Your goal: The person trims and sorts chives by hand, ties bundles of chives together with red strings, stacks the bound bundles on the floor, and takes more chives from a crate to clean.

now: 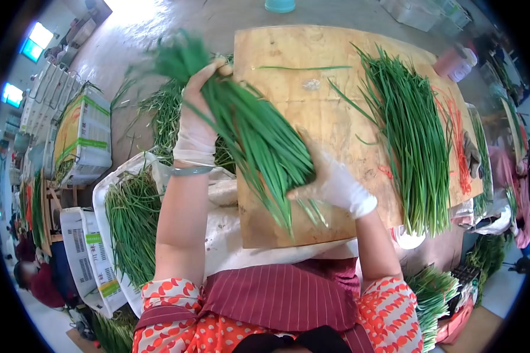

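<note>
A bunch of green garlic chives (256,132) is held at a slant over the left part of a wooden board (306,44). My left hand (197,109), in a white glove, is wrapped round its upper part; the leaf tips beyond it are blurred by motion. Near the lower end, my gloved right hand (335,185) grips the bunch from the right, thumb below and fingers above. A few stalks stick out under that thumb. On the board's right side lies a large pile of chives (415,141), with one loose leaf (303,67) near the far edge.
Red ties (453,141) and a dark glove (471,154) lie along the board's right edge. A pink container (453,65) stands at the far right corner. To the left is a white crate (103,206) filled with chives (132,220). More leaves (168,115) are heaped behind my left arm.
</note>
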`<state>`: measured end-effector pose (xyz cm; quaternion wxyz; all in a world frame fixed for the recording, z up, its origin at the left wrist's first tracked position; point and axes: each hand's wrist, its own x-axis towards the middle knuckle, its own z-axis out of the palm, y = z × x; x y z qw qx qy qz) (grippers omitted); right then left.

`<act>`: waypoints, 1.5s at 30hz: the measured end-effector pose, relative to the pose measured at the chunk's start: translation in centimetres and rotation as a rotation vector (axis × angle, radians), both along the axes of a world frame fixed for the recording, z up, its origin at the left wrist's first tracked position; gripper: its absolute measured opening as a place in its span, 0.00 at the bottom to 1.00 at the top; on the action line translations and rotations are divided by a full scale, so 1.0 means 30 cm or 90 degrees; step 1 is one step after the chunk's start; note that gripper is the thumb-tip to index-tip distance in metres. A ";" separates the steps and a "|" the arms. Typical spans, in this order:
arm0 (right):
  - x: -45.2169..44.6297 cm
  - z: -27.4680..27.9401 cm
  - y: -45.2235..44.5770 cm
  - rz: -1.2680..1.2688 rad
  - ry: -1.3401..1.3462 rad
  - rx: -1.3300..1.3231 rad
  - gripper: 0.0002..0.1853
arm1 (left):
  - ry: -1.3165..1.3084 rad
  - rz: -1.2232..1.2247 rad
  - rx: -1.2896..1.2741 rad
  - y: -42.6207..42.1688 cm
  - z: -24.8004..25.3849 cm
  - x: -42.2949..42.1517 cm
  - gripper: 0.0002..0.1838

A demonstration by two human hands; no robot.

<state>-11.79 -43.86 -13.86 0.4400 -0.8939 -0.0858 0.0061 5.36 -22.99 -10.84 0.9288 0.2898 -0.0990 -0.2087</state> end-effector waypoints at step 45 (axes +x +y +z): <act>-0.014 -0.065 -0.189 -0.301 -0.203 -0.388 0.15 | -0.017 0.081 0.548 0.091 -0.166 -0.552 0.39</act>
